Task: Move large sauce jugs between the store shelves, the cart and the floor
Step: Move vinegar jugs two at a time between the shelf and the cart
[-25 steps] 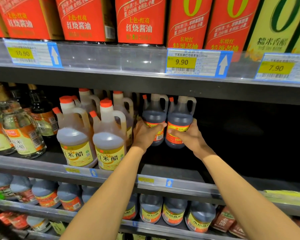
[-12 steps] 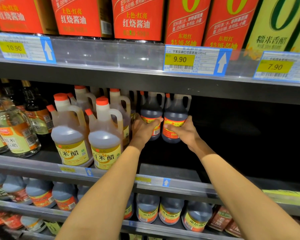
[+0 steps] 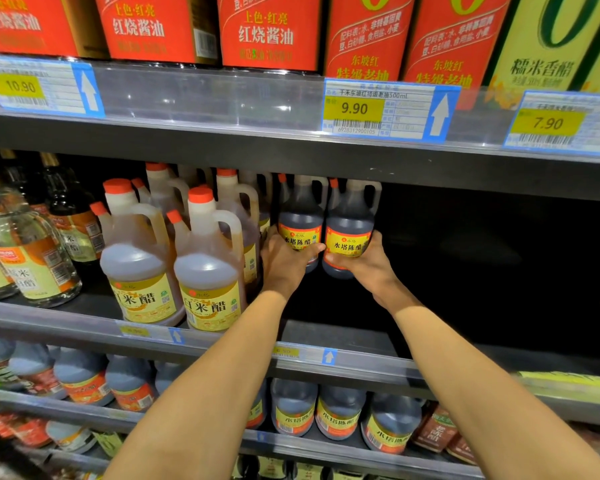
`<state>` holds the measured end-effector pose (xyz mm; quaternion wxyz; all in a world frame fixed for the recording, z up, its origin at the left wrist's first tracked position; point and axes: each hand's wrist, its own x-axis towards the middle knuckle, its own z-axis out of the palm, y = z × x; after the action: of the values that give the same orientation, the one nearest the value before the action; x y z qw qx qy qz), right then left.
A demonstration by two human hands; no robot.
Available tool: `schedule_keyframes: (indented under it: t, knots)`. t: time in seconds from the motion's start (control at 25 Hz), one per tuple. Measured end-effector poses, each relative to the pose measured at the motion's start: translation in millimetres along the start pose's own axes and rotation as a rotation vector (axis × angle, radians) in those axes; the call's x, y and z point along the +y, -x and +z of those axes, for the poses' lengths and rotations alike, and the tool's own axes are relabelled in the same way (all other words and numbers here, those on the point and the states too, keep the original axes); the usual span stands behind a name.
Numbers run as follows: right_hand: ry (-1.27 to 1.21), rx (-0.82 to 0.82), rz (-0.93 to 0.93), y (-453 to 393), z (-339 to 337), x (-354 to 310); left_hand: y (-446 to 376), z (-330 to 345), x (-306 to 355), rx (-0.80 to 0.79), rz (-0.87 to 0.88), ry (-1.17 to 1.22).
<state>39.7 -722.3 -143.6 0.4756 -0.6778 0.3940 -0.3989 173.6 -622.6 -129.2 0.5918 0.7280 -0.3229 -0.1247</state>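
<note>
Two dark vinegar jugs stand upright side by side, touching or nearly so, deep on the middle shelf (image 3: 326, 365): the left dark jug (image 3: 300, 220) and the right dark jug (image 3: 350, 226), each with a yellow and red label and a moulded handle at its neck. The left hand (image 3: 284, 263) is wrapped around the lower front of the left dark jug, its thumb lying across the label and the other fingers curled out of sight behind the body, so it is clamped on that jug. The right hand (image 3: 364, 263) cups the lower part of the right dark jug the same way, thumb across the bottom of the label, fingers curved around the right side. Whether the jugs' bases rest on the shelf cannot be told, as the hands cover them. Just left of the left dark jug stands a cluster of pale rice vinegar jugs (image 3: 174, 258) with orange caps, the front two near the shelf edge. Right of the right dark jug the shelf is dark. Above the jugs, a yellow price tag (image 3: 355, 109) reads 9.90 on the upper shelf rail, under red cartons (image 3: 267, 32). Below the middle shelf, more dark jugs (image 3: 340, 414) stand in a row.
</note>
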Motion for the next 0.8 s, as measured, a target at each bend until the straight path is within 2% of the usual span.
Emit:
schedule_keyframes:
  t: [0.16,0.8]
  knots:
    - [0.097,0.032,0.003,0.1,-2.8,3.0,3.1,0.2,0.7,0.002,-0.003,-0.042]
    - [0.14,0.045,-0.02,-1.4,-5.9,1.1,2.8,-2.5,1.8,-0.011,-0.006,-0.046]
